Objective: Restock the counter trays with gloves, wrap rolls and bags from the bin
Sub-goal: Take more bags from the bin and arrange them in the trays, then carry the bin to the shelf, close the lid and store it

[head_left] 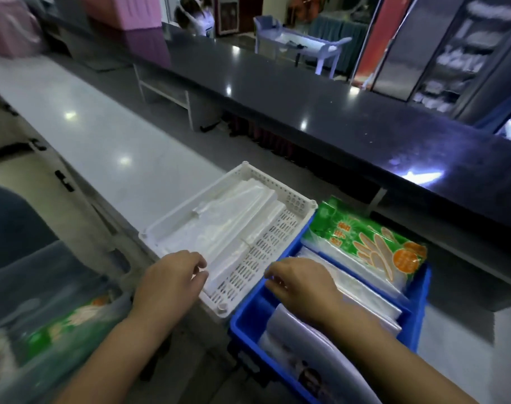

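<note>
White perforated plastic tray [266, 252] is holding slick clear plastic bags [233, 217]; crammed blue plastic tray [245, 319] beside it is carrying a green printed glove pack [365, 243] above its rim, likely tipping out if nudged. Left hand [172, 275] is curling at the bags, right hand [303, 284] over the blue tray; grip, cannot tell.

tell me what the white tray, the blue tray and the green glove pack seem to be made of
White tray: looks like rigid moulded plastic, matte; slotted floor and perforated walls. Blue tray: probably thicker hard plastic, slightly glossy; smooth rounded rim. Green glove pack: thin printed plastic film, shiny; it wrinkles and catches light.
</note>
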Available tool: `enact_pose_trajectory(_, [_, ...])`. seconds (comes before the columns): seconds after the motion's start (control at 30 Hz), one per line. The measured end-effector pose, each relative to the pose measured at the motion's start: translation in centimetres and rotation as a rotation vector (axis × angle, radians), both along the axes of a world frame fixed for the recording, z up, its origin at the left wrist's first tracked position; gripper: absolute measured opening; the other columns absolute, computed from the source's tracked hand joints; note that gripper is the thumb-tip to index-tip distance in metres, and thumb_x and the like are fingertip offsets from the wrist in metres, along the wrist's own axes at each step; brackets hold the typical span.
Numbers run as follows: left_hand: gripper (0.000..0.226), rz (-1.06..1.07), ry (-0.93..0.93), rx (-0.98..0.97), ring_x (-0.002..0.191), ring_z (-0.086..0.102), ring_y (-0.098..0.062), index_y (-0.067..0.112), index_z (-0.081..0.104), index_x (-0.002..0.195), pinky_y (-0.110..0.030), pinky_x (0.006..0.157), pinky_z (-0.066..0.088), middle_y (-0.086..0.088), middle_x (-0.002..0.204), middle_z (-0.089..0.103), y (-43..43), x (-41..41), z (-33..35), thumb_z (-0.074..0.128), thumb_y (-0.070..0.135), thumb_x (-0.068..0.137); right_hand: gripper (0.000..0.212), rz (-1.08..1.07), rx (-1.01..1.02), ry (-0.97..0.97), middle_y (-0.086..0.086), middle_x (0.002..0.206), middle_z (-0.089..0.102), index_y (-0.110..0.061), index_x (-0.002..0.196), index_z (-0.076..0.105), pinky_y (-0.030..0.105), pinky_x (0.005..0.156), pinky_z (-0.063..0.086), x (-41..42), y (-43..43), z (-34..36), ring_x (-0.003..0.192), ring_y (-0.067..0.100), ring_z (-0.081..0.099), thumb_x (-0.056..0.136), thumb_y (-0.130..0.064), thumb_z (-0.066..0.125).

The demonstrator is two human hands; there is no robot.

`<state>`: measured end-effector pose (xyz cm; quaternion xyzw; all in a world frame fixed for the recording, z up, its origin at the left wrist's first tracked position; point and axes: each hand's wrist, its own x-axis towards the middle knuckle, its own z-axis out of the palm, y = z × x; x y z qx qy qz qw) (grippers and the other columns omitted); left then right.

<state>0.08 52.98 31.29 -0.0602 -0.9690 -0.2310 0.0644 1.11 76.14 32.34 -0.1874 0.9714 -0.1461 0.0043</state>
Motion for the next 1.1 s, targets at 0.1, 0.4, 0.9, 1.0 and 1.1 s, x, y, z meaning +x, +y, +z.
enact_pose_trajectory(0.1, [0.011,0.033,0.006,0.025,0.086,0.061,-0.016,0.025,0.068,0.092,-0.026,0.063,0.036,0.007,0.088,0.067,-3.3,0.4,0.2,0.064,0.027,0.082,0.021,0.037,0.007,0.008,-0.003,0.1,0.068,-0.026,0.103,0.062,0.033,0.074,0.046,-0.1,-3.8,0.5,0.095,0.02,0.06,0.09,-0.035,0.048])
enact_pose_trajectory(0.4, [0.005,-0.031,-0.003,0.045,0.075,0.055,-0.012,0.027,0.067,0.086,-0.028,0.059,0.037,0.009,0.08,0.062,-17.9,0.6,-1.0,0.066,0.026,0.081,0.023,0.036,0.028,-0.005,0.0,0.097,0.068,-0.024,0.1,0.064,0.037,0.072,0.051,-0.5,-18.8,-0.5,0.089,0.022,0.062,0.089,-0.034,0.047])
enact_pose_trajectory(0.9, [0.014,0.187,-0.198,0.021,0.09,0.06,-0.02,0.024,0.068,0.094,-0.03,0.063,0.038,0.004,0.092,0.067,-40.9,2.4,-9.4,0.063,0.029,0.082,0.021,0.145,0.066,-0.218,-0.003,0.096,0.067,-0.023,0.098,0.064,0.032,0.072,0.051,-3.0,-41.9,-7.7,0.086,0.017,0.061,0.091,-0.034,0.048])
enact_pose_trajectory(1.0, [0.017,0.295,-0.264,0.027,0.093,0.062,-0.023,0.023,0.068,0.097,-0.031,0.068,0.044,0.002,0.098,0.069,-44.1,2.9,-11.3,0.062,0.03,0.082,0.021,0.19,0.096,-0.29,-0.001,0.096,0.068,-0.021,0.097,0.064,0.035,0.073,0.051,-4.8,-44.8,-9.8,0.087,0.019,0.062,0.091,-0.033,0.049])
enact_pose_trajectory(1.1, [0.013,0.378,-0.322,0.03,0.09,0.062,-0.023,0.022,0.068,0.091,-0.031,0.065,0.044,0.002,0.096,0.07,-47.1,3.0,-12.8,0.061,0.027,0.082,0.017,0.235,0.1,-0.346,0.002,0.091,0.069,-0.017,0.088,0.065,0.035,0.065,0.049,-6.7,-47.5,-12.1,0.083,0.022,0.063,0.088,-0.029,0.053])
